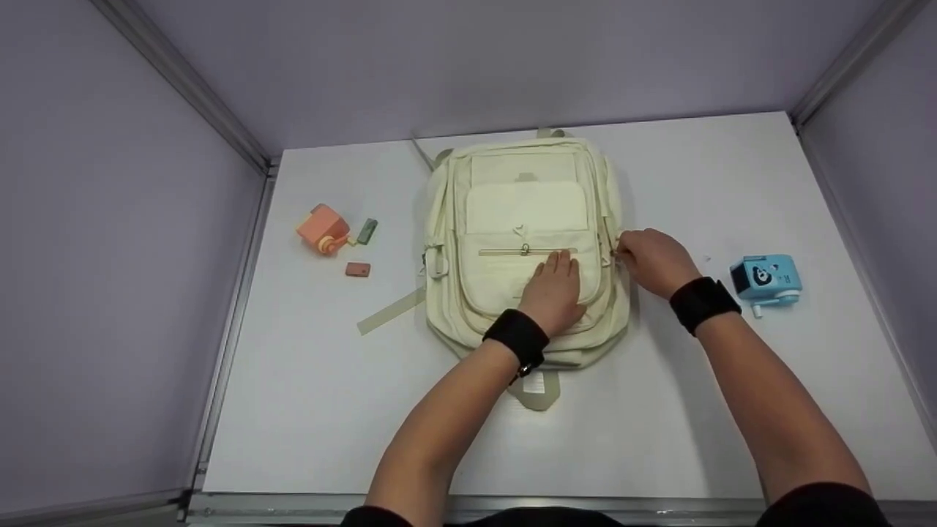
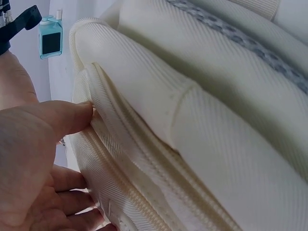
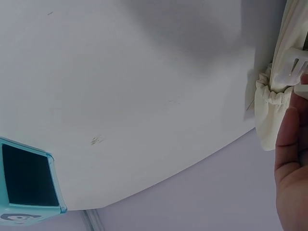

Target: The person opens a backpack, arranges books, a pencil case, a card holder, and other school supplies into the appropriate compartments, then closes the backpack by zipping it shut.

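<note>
A cream backpack (image 1: 523, 208) lies front side up on the white table, its zipped front pocket facing me. My left hand (image 1: 553, 293) rests on the lower part of that pocket with the fingers extended just below the short zip (image 1: 505, 252). In the left wrist view, the thumb lies against the bag's edge beside a long zipper (image 2: 125, 180). At the bag's right side, my right hand (image 1: 655, 260) has curled fingers pinching a small white piece (image 3: 301, 90), next to a white plastic buckle (image 3: 291, 66). Part of this grip is outside the right wrist view.
A blue crank pencil sharpener (image 1: 779, 277) with a panda picture stands to the right. On the left are an orange crank sharpener (image 1: 322, 225), a small green block (image 1: 367, 231) and a reddish block (image 1: 358, 269). Loose straps (image 1: 395, 311) stick out from the bag. Walls border the table.
</note>
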{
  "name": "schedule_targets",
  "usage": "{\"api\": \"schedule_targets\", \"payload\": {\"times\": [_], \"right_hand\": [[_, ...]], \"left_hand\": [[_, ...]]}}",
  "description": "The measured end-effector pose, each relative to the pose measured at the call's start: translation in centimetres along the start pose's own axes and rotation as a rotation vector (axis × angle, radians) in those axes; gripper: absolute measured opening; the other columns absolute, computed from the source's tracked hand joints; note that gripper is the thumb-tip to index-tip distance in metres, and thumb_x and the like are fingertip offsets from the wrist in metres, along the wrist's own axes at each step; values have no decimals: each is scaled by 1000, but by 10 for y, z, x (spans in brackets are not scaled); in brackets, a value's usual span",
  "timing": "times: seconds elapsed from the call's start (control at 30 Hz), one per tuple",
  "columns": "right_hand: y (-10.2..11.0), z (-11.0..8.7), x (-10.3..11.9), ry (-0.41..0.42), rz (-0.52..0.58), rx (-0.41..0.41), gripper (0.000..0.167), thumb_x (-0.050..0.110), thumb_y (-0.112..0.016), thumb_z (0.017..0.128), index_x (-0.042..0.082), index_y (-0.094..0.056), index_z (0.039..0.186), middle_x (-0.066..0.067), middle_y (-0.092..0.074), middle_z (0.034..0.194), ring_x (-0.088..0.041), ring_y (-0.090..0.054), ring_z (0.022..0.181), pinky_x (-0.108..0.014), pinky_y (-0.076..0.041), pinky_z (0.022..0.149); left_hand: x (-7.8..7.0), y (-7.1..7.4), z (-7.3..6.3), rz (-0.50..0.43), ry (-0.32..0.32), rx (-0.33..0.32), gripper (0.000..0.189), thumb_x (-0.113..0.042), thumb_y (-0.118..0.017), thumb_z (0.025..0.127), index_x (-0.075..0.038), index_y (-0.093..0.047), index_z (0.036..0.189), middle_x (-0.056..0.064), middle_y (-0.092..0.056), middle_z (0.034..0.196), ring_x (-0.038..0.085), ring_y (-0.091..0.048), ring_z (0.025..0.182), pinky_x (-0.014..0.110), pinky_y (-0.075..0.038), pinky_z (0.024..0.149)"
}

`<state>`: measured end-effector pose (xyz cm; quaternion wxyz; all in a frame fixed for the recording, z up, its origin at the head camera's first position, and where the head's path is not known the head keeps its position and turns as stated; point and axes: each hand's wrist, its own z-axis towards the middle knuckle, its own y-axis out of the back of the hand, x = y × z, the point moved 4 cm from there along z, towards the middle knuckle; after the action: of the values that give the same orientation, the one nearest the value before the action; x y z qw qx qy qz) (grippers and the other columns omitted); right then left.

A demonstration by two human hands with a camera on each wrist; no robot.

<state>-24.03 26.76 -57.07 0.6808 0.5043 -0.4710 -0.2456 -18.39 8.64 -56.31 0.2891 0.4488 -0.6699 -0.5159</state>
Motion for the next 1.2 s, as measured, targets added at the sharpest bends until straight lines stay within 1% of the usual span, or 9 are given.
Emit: {"api": "schedule_targets", "payload": {"times": [0.13,0.27,0.47,0.6,0.8,0.9,1.03,1.13,1.2], "right_hand": [[-2,-8,5,2,-22,33,10,6,-65,98,5,-66,88,-9,-65,79,-28,-58,72,-43,-47,67],[-2,-17,11,-23,-16,74,14,7,-66,96,7,-64,82,-5,-60,73,-23,-53,65,-40,-45,63],[-3,-32,20,-62,12,114,11,7,-66,94,7,-65,83,-3,-61,72,-21,-53,63,-39,-45,62],[-5,-41,26,-67,20,130,13,6,-66,92,9,-63,79,-1,-58,69,-19,-51,61,-38,-43,61],[-15,-54,36,-75,124,240,12,13,-70,90,15,-65,80,4,-59,70,-15,-52,62,-35,-44,61],[-18,-59,40,-89,173,238,9,13,-70,89,15,-67,81,5,-61,72,-15,-53,64,-35,-44,62],[-22,-63,42,-106,179,194,7,11,-68,88,15,-66,83,4,-60,72,-16,-53,64,-36,-44,62],[-23,-66,44,-118,177,166,7,12,-67,90,14,-64,84,2,-58,73,-17,-52,66,-36,-43,62],[-24,-69,44,-127,178,143,7,12,-67,91,13,-63,85,2,-58,74,-17,-52,67,-36,-43,63]], "left_hand": [[0,1,-1,3,-2,-2,77,-50,-56,103,-4,-30,160,17,-23,167,28,-20,154,36,-24,120],[0,4,-2,18,-3,-3,73,-49,-52,105,-4,-31,160,16,-24,166,27,-22,153,35,-25,120],[1,5,-3,23,-17,6,70,-46,-50,107,-3,-31,160,16,-25,166,28,-23,153,35,-25,120],[0,6,-2,26,-25,20,68,-46,-47,108,-4,-31,160,15,-25,166,27,-24,153,33,-25,120],[0,8,-1,15,-18,43,68,-46,-44,109,-5,-30,160,15,-24,167,27,-22,154,34,-23,121],[1,8,0,6,-23,31,69,-47,-45,108,-4,-30,160,16,-24,167,27,-22,153,34,-23,121],[5,8,-5,-32,-62,20,72,-48,-49,107,-4,-29,160,17,-23,167,29,-21,154,35,-21,122],[10,8,-13,-52,-130,6,69,-43,-55,105,-7,-33,160,17,-24,166,30,-22,153,36,-21,122],[13,8,-22,-60,-186,-20,64,-41,-59,104,-9,-41,156,16,-28,165,30,-24,153,37,-21,122]]}}
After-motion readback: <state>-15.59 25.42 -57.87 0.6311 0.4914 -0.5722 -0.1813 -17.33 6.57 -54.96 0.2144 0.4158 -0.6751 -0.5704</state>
